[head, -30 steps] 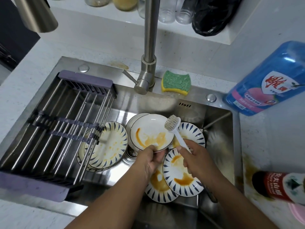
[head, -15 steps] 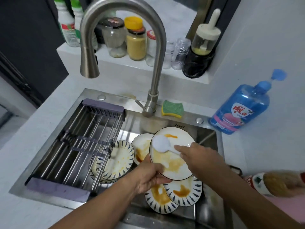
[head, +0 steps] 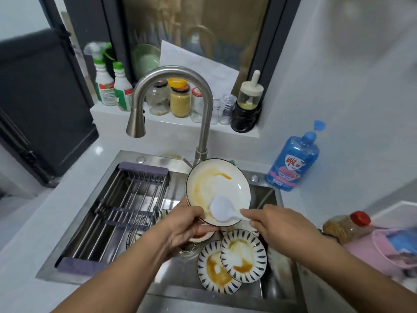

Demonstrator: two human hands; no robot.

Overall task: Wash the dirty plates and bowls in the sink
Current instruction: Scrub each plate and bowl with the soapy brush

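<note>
steel sink [head: 155, 158] in a white counter [head: 52, 213], jars [head: 180, 100] on the ledge [head: 203, 127] behind. left hand [head: 183, 225] fingers curl round the stained white plate [head: 217, 181] at its near rim; right hand [head: 278, 225] grips a brush [head: 222, 211] pressed on it, above the striped plates [head: 243, 256].

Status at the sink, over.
Left hand grips white plate, tilted above sink. Right hand holds brush on plate's lower edge. Stained striped plates below, nothing blocking.

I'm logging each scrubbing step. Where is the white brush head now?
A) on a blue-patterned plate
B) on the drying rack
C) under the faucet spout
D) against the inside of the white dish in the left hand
D: the brush, held by the right hand, touches the lower inside of the white dish that the left hand grips.
</note>
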